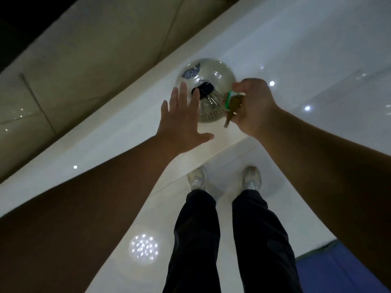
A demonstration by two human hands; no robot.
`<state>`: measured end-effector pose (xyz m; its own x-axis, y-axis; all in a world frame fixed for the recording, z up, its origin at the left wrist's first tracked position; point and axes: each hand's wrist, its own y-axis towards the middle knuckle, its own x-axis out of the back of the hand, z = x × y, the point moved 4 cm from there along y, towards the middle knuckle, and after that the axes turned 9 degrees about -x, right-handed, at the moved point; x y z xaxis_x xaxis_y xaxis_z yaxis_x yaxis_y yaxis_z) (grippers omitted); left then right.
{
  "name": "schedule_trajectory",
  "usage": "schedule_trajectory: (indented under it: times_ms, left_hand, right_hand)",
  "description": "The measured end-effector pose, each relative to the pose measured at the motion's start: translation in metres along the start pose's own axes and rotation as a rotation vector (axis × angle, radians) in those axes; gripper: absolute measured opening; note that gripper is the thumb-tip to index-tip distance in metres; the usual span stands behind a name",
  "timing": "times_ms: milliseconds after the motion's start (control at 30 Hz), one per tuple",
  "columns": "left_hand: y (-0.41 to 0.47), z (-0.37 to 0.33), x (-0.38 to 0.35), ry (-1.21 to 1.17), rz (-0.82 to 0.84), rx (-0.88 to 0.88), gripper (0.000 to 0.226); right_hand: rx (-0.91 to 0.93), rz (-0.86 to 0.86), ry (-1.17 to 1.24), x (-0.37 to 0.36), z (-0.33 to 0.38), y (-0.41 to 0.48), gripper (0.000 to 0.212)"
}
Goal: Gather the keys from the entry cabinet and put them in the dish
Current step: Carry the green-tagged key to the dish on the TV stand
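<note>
A round white dish (220, 72) with a blue fish pattern stands on the white cabinet top (118, 142). A black key fob with silver keys (206, 90) lies inside it. My right hand (252, 106) grips a bunch of brass keys with a green tag (231, 102) over the dish's right rim; one key hangs down. My left hand (182, 119) is spread flat with straight fingers at the dish's left rim, fingertips over its edge.
The cabinet top runs diagonally from lower left to upper right, with a beige wall (88, 56) behind it. Below its edge are a glossy white floor (215, 161), my dark trousers and white shoes (251, 178), and a blue mat (342, 269) at lower right.
</note>
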<state>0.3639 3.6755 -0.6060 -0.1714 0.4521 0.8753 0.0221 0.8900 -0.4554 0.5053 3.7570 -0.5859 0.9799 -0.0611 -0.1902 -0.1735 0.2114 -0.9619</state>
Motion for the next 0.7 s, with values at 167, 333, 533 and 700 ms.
schedule_trajectory:
  times_ms: [167, 333, 533, 700]
  left_hand:
    - [0.027, 0.006, -0.022, -0.047, -0.067, 0.006, 0.119]
    - [0.04, 0.011, -0.031, -0.069, -0.083, 0.015, 0.118]
    - [0.04, 0.009, -0.034, -0.041, -0.102, 0.002, 0.116]
    - [0.037, 0.008, -0.035, -0.029, -0.075, -0.02, 0.114]
  right_hand:
    - [0.113, 0.19, -0.205, -0.025, 0.011, 0.046, 0.02]
    - [0.146, 0.244, -0.271, -0.034, 0.01, 0.066, 0.024]
    - [0.197, 0.208, -0.328, -0.034, 0.005, 0.065, 0.043]
    - [0.225, 0.197, -0.362, -0.033, 0.007, 0.057, 0.032]
